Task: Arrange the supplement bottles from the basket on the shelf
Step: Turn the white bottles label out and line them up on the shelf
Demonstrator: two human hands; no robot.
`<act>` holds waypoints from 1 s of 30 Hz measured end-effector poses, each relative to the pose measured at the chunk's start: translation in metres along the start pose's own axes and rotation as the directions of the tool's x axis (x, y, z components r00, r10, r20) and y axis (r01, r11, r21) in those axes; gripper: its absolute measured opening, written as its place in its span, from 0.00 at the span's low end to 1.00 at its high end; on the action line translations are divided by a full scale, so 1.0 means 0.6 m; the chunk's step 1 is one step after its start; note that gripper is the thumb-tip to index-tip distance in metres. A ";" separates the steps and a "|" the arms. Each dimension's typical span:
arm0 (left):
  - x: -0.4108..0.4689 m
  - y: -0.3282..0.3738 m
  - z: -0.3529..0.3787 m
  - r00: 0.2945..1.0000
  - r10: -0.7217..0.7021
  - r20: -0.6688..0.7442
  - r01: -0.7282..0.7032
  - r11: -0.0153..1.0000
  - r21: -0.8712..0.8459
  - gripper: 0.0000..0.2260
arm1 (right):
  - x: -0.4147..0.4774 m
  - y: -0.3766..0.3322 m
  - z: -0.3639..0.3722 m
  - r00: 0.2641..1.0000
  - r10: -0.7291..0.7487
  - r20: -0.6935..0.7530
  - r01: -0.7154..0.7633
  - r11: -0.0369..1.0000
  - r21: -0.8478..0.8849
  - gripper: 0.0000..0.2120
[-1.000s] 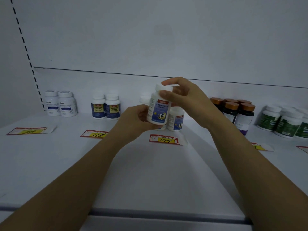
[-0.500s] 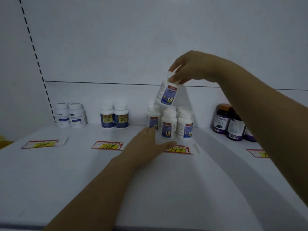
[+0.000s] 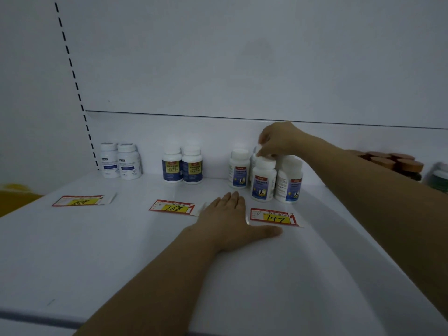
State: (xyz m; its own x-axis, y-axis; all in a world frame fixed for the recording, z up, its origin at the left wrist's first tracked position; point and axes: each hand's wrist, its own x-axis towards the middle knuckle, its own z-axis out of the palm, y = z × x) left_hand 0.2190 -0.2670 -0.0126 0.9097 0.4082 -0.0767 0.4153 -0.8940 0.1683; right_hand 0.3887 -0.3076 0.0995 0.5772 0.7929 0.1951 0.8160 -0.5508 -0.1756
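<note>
- Our right hand [image 3: 278,141] reaches to the back of the shelf [image 3: 121,251]. Its curled fingers pinch the white cap of the back bottle [image 3: 254,156].
- Most of that bottle is hidden, so we cannot tell whether it rests on the shelf.
- It sits behind 3 front bottles [image 3: 263,181], white with blue labels. These stand upright and close together, just beyond the 147 tag [image 3: 274,217].
- Our left hand [image 3: 230,219] lies flat on the shelf, palm down, fingers straight, holding nothing. It is between the 168 tag [image 3: 173,207] and the 147 tag, with the thumb spread out below the 147 tag.
- Behind the 168 tag we see 2 yellow-label bottles [image 3: 183,166] side by side.
- Further left, 2 pale bottles [image 3: 120,161] stand beyond the 88 tag [image 3: 80,201].
- To the right, brown-capped jars [image 3: 397,163] show partly behind the right forearm, and a green-label bottle [image 3: 440,178] is at the frame edge.
</note>
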 end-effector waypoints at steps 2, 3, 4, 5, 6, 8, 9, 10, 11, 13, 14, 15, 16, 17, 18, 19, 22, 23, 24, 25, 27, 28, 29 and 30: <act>0.000 0.000 -0.002 1.000 -0.002 0.009 0.002 1.000 0.003 0.49 | 0.000 0.002 -0.001 1.000 0.000 0.007 -0.001 1.000 0.008 0.17; 0.000 0.000 -0.002 1.000 -0.002 0.012 0.002 1.000 0.004 0.49 | 0.000 0.002 0.000 1.000 -0.004 0.020 0.004 1.000 -0.007 0.17; 0.001 0.000 -0.002 1.000 -0.002 0.015 0.001 1.000 0.006 0.49 | -0.001 0.001 0.000 0.999 -0.009 0.034 0.010 1.000 -0.026 0.16; 0.002 -0.001 -0.002 1.000 -0.001 0.018 0.001 1.000 0.006 0.49 | -0.003 -0.001 0.001 0.999 -0.016 0.043 0.018 0.999 -0.044 0.16; 0.002 -0.001 -0.002 1.000 -0.001 0.020 0.001 1.000 0.007 0.50 | -0.005 -0.002 0.000 0.999 -0.022 0.044 0.024 0.998 -0.054 0.16; 0.002 -0.001 -0.001 1.000 -0.002 0.025 0.002 1.000 0.009 0.50 | -0.011 -0.004 -0.008 0.999 -0.031 0.011 0.031 0.997 -0.064 0.15; 0.001 0.000 -0.001 1.000 -0.004 0.027 0.004 1.000 0.012 0.50 | -0.015 -0.003 -0.015 0.999 -0.028 -0.032 0.026 0.998 -0.064 0.15; 0.001 0.000 -0.001 1.000 -0.005 0.024 0.005 1.000 0.013 0.50 | -0.019 -0.001 -0.023 0.997 -0.018 -0.079 0.012 0.998 -0.067 0.14; 0.001 0.001 -0.001 1.000 -0.006 0.020 0.005 1.000 0.013 0.49 | -0.020 0.004 -0.031 0.994 0.000 -0.111 -0.009 0.997 -0.083 0.14; 0.000 0.001 -0.002 1.000 -0.006 0.010 0.006 1.000 0.010 0.49 | -0.021 0.014 -0.038 0.995 0.075 -0.072 -0.086 0.984 -0.155 0.15; 0.000 0.001 -0.002 1.000 -0.004 0.008 0.004 1.000 0.010 0.49 | -0.021 0.019 -0.035 0.992 0.128 -0.013 -0.128 0.973 -0.190 0.17; 0.000 0.001 -0.002 1.000 -0.002 0.006 0.002 1.000 0.009 0.49 | -0.017 0.025 -0.030 0.981 0.181 0.063 -0.166 0.966 -0.198 0.18; -0.001 0.001 -0.002 1.000 0.001 0.005 -0.001 1.000 0.005 0.48 | -0.012 0.030 -0.023 0.966 0.224 0.127 -0.202 0.965 -0.166 0.19; -0.001 0.001 -0.002 1.000 0.003 0.004 -0.003 1.000 0.000 0.48 | -0.009 0.032 -0.016 0.955 0.252 0.157 -0.233 0.963 -0.133 0.20; -0.002 0.002 -0.002 1.000 0.004 0.005 -0.004 1.000 -0.006 0.48 | -0.006 0.033 -0.009 0.952 0.261 0.157 -0.243 0.962 -0.122 0.20; -0.003 0.002 -0.002 1.000 0.005 0.005 -0.005 1.000 -0.011 0.48 | -0.003 0.034 -0.005 0.954 0.262 0.144 -0.247 0.962 -0.113 0.20; -0.006 0.002 -0.003 1.000 0.007 0.000 -0.007 1.000 -0.022 0.47 | -0.004 0.034 -0.010 0.969 0.232 0.086 -0.224 0.970 -0.096 0.19; -0.006 0.002 -0.003 1.000 0.008 -0.011 -0.009 1.000 -0.030 0.47 | -0.007 0.034 -0.018 0.978 0.205 0.038 -0.200 0.974 -0.104 0.18; -0.006 0.002 -0.004 1.000 0.009 -0.026 -0.010 0.999 -0.044 0.47 | -0.012 0.032 -0.029 0.986 0.165 -0.036 -0.168 0.978 -0.121 0.17; -0.005 0.002 -0.005 0.999 0.008 -0.046 -0.010 0.998 -0.064 0.46 | -0.020 0.029 -0.043 0.987 0.110 -0.120 -0.125 0.984 -0.127 0.17; -0.004 0.003 -0.007 0.995 -0.009 -0.097 -0.005 0.990 -0.144 0.46 | -0.045 0.018 -0.079 0.967 -0.002 -0.256 -0.018 0.997 -0.074 0.15; -0.005 0.004 -0.009 0.991 -0.027 -0.127 0.000 0.979 -0.205 0.46 | -0.059 0.012 -0.097 0.951 -0.039 -0.308 0.032 0.999 -0.029 0.15; -0.004 0.006 -0.011 0.986 -0.046 -0.161 0.001 0.963 -0.271 0.46 | -0.072 0.007 -0.113 0.935 -0.059 -0.349 0.071 0.997 0.021 0.15; -0.005 0.008 -0.014 0.978 -0.057 -0.203 -0.014 0.944 -0.331 0.45 | -0.084 0.004 -0.125 0.923 -0.066 -0.378 0.102 0.992 0.076 0.15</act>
State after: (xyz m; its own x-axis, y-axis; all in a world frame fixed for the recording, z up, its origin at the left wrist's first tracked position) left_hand 0.2183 -0.2710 -0.0034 0.8655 0.4876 0.1148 0.3795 -0.7879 0.4850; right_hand 0.3638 -0.3685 0.1617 0.4914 0.6700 0.5565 0.8657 -0.4460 -0.2274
